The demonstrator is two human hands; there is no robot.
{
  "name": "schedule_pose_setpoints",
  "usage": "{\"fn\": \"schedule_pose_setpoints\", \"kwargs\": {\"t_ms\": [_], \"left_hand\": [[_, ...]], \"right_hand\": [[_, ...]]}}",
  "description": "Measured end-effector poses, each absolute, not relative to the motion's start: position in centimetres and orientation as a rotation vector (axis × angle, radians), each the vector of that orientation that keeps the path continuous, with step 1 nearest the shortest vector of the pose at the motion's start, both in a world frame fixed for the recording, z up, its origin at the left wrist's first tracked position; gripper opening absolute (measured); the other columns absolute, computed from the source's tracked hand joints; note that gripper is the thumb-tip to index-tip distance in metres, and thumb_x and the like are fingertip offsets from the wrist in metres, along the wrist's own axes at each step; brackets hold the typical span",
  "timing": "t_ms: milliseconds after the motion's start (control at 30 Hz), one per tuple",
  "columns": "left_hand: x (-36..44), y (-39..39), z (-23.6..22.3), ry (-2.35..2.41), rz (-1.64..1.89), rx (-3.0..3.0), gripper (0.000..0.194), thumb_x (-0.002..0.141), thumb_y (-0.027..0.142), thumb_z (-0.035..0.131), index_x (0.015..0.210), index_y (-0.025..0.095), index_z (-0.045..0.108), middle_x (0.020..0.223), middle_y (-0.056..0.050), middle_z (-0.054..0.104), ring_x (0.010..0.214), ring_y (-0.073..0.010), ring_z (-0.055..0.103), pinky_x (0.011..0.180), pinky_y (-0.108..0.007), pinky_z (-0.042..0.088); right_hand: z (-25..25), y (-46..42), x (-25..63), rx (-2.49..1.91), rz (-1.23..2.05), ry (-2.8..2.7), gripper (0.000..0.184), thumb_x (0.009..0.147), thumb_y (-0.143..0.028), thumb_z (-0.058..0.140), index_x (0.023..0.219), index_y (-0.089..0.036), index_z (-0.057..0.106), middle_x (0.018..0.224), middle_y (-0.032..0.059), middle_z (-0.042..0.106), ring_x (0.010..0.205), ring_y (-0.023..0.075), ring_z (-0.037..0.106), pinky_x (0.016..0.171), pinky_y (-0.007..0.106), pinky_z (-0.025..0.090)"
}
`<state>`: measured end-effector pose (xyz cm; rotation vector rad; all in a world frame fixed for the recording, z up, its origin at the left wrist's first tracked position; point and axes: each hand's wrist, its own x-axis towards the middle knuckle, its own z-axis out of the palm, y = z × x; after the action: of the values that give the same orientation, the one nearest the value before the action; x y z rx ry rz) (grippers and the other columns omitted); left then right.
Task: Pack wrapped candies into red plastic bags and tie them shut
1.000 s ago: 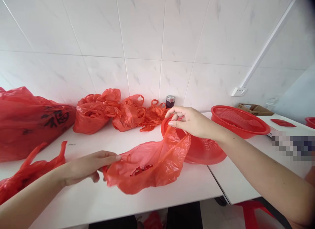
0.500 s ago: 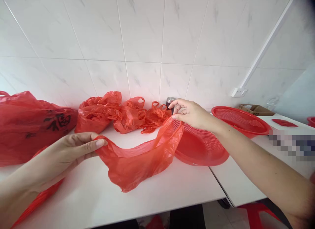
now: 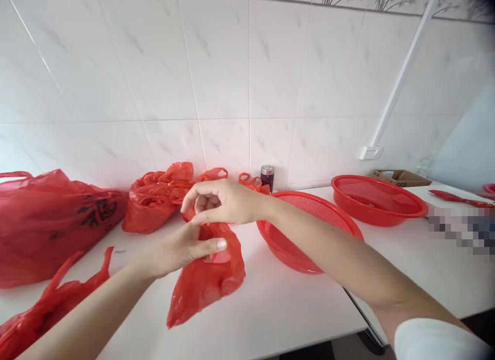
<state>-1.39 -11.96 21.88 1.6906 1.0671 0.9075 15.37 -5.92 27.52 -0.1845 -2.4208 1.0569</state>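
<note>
A thin red plastic bag [image 3: 211,293] hangs from both hands above the white table, its lower corner pointing down to the left. My left hand [image 3: 185,249] grips the bag near its top, thumb laid along the outside. Crossing just above it, my right hand [image 3: 222,202] has curled fingers at the bag's gathered upper edge; the two hands touch. Part of the bag's top is hidden behind the fingers. Beside my left forearm lies another red plastic bag [image 3: 46,308] with its handles sticking up.
A large red bag [image 3: 50,226] with black lettering stands at left. Crumpled red bags [image 3: 150,205] line the wall. A dark lidded bottle [image 3: 267,178], a red mesh basket [image 3: 309,257], a second red basket [image 3: 379,210] and a cardboard box [image 3: 406,178] stand toward the right.
The bag was stretched wide between my hands; now they have come together and it hangs folded below them. My right hand moved left, my left hand right. The view has tilted up.
</note>
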Motion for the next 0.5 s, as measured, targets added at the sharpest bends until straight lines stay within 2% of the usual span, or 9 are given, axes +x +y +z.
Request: {"fn": "schedule_pose_setpoints", "kwargs": {"t_ms": [33, 67, 133, 233, 367, 433, 500], "left_hand": [[-1.1, -11.8, 21.7, 1.119, 0.86, 1.649, 0.022, 0.077, 0.041, 0.069, 0.083, 0.02, 0.066, 0.053, 0.005, 0.046, 0.05, -0.0117, 0.048, 0.051, -0.024, 0.044], [-0.9, -11.7, 21.6, 1.169, 0.814, 1.569, 0.028, 0.081, 0.047, 0.064, 0.076, 0.019, 0.063, 0.051, 0.006, 0.042, 0.046, -0.0101, 0.044, 0.048, -0.023, 0.039], [-0.9, -11.4, 21.3, 1.236, 0.823, 1.372, 0.039, 0.085, 0.056, 0.052, 0.08, 0.018, 0.061, 0.053, 0.005, 0.044, 0.046, -0.0096, 0.044, 0.047, -0.022, 0.038], [-1.3, -11.2, 20.9, 1.276, 0.923, 1.171, 0.044, 0.083, 0.06, 0.052, 0.093, 0.018, 0.061, 0.065, 0.001, 0.057, 0.056, -0.0124, 0.055, 0.055, -0.025, 0.044], [-1.7, -11.1, 20.3, 1.163, 0.914, 1.151, 0.043, 0.085, 0.058, 0.052, 0.076, 0.017, 0.057, 0.049, 0.005, 0.047, 0.044, -0.0079, 0.041, 0.049, -0.021, 0.038], [-1.9, -11.2, 20.2, 1.047, 0.906, 1.199, 0.039, 0.088, 0.053, 0.051, 0.075, 0.017, 0.057, 0.051, 0.003, 0.054, 0.045, -0.0083, 0.043, 0.05, -0.022, 0.039], [-2.1, -11.3, 20.5, 0.942, 0.873, 1.264, 0.033, 0.089, 0.046, 0.053, 0.078, 0.016, 0.06, 0.065, -0.003, 0.063, 0.054, -0.0109, 0.052, 0.058, -0.024, 0.044]], "right_hand": [[27.2, -6.1, 14.7, -0.161, 1.044, -2.397, 0.014, 0.084, -0.019, 0.061, 0.098, -0.021, 0.059, 0.081, -0.0027, 0.058, 0.075, 0.0091, 0.057, 0.07, 0.023, 0.048], [26.8, -6.2, 14.3, -0.159, 1.018, -2.354, 0.015, 0.085, -0.019, 0.06, 0.1, -0.022, 0.059, 0.084, -0.0022, 0.059, 0.079, 0.0097, 0.058, 0.073, 0.024, 0.048], [25.7, -5.8, 14.2, -0.219, 0.955, -2.262, 0.019, 0.087, -0.021, 0.059, 0.105, -0.024, 0.058, 0.094, -0.0007, 0.061, 0.088, 0.0112, 0.059, 0.079, 0.027, 0.049], [23.7, -4.7, 15.2, -0.377, 0.978, -2.263, 0.02, 0.085, -0.023, 0.061, 0.105, -0.024, 0.058, 0.098, 0.0003, 0.063, 0.087, 0.0128, 0.061, 0.078, 0.029, 0.051], [21.7, -5.1, 17.2, -0.495, 1.096, -2.162, 0.002, 0.086, -0.022, 0.058, 0.087, -0.02, 0.058, 0.079, -0.0022, 0.062, 0.073, 0.0112, 0.06, 0.07, 0.028, 0.05], [21.5, -6.7, 18.0, -0.51, 1.077, -2.015, 0.006, 0.086, -0.024, 0.06, 0.083, -0.02, 0.057, 0.079, -0.0019, 0.061, 0.073, 0.0109, 0.059, 0.068, 0.026, 0.049], [21.8, -8.6, 18.6, -0.454, 1.179, -1.982, 0.009, 0.084, -0.027, 0.064, 0.085, -0.02, 0.058, 0.083, -0.0007, 0.062, 0.076, 0.0115, 0.059, 0.07, 0.026, 0.049]]}}
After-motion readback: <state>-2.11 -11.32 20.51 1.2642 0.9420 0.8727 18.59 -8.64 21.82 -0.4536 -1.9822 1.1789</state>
